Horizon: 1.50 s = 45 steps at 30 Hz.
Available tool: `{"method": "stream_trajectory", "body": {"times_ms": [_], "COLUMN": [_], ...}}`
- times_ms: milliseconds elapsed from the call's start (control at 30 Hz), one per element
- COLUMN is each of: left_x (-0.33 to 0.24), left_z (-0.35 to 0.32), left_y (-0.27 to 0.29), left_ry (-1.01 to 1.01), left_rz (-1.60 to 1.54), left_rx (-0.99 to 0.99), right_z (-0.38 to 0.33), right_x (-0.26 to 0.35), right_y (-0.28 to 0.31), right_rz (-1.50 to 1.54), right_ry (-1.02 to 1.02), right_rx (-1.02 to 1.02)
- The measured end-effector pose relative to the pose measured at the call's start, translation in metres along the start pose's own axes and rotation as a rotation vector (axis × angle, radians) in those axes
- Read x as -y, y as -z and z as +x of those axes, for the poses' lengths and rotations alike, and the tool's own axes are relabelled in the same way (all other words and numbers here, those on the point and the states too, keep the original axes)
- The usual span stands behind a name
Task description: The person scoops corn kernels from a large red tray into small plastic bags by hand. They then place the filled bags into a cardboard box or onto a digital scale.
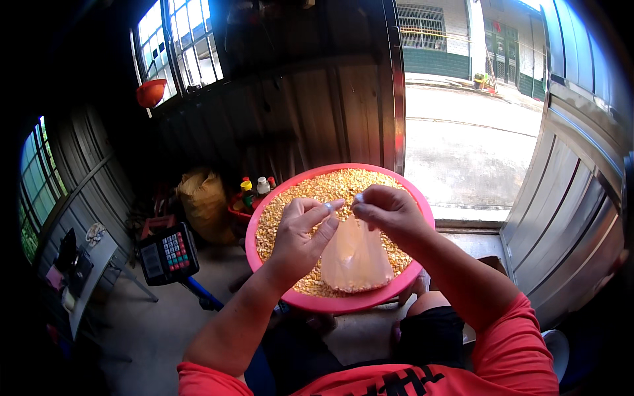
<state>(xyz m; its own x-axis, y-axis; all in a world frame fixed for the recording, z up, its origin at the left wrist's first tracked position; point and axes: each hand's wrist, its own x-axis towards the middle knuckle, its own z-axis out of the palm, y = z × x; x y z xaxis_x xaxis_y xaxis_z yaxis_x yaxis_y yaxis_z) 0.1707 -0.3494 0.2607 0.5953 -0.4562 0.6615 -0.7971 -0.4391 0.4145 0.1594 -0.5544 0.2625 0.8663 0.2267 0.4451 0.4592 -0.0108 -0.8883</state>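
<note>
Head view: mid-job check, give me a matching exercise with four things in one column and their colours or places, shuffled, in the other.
Things:
1. Basin
2. Plastic bag
3. Sack
4. Keypad unit

Colours or places:
A. Tan, off to the left of the pink rim
B. Dark casing, at the end of a blue post
C. Pink and round, filled with yellow kernels
D. See-through, over the kernels

Right pairs: 1-C, 2-D, 3-A, 4-B
</note>
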Motion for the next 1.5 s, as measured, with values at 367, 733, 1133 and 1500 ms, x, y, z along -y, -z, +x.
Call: {"method": "stream_trajectory", "body": {"times_ms": [367,733,1133,1500], "left_x": [0.032,0.041,0.021,0.028], "left_z": [-0.012,-0.010,-0.012,-0.013], "left_y": [-0.017,-0.053,-0.049,-0.052], "left_ry": [0.249,0.477,0.371,0.274], "left_rz": [-0.811,-1.164,-0.903,-0.833], "left_rx": [0.266,0.569,0.460,0.473], "right_z": [-0.006,-0.004,-0.014,-0.023], "right_x": [0.005,0.022,-0.014,-0.020], "right_y": [0.020,-0.012,0.007,0.015], "right_rz": [-0.675,-0.725,-0.600,-0.690], "right_ry": [0.243,0.473,0.126,0.221], "right_rx": [-0.054,0.155,0.257,0.132]}}
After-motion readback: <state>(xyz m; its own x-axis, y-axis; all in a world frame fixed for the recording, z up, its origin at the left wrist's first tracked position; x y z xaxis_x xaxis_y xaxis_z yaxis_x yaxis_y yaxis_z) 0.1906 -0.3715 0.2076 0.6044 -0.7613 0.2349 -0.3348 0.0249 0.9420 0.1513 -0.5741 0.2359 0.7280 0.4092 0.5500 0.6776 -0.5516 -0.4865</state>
